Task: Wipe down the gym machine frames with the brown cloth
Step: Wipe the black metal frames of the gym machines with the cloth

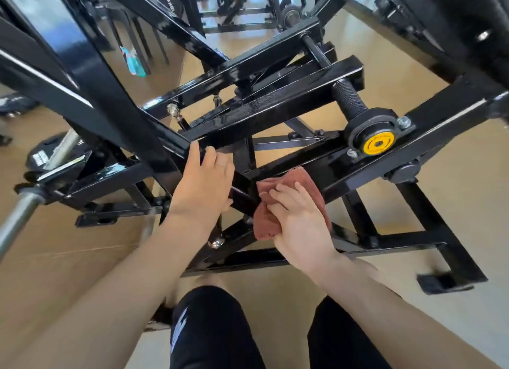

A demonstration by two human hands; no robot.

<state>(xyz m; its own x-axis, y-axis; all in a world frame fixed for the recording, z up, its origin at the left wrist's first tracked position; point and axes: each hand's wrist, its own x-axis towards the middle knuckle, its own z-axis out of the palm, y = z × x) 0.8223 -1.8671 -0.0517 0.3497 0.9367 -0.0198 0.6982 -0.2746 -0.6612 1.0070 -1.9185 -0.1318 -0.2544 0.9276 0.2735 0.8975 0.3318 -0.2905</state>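
Observation:
A black steel gym machine frame [275,107] of crossing square beams fills the view. The brown cloth [265,220] is bunched against a lower beam [371,170] near the centre. My right hand [300,225] lies on the cloth with its fingers spread over it, pressing it to the beam. To its left, my left hand [205,184] rests on the frame where two beams meet, fingertips reaching up over the edge of the upper beam; a ring shows on one finger.
A bearing with a yellow cap [378,145] and a threaded shaft sits right of the cloth. A weight plate on a chrome bar [49,153] is at the left. Tan floor [275,288] lies below, with my knees in black shorts [209,330] at the bottom. More machines stand behind.

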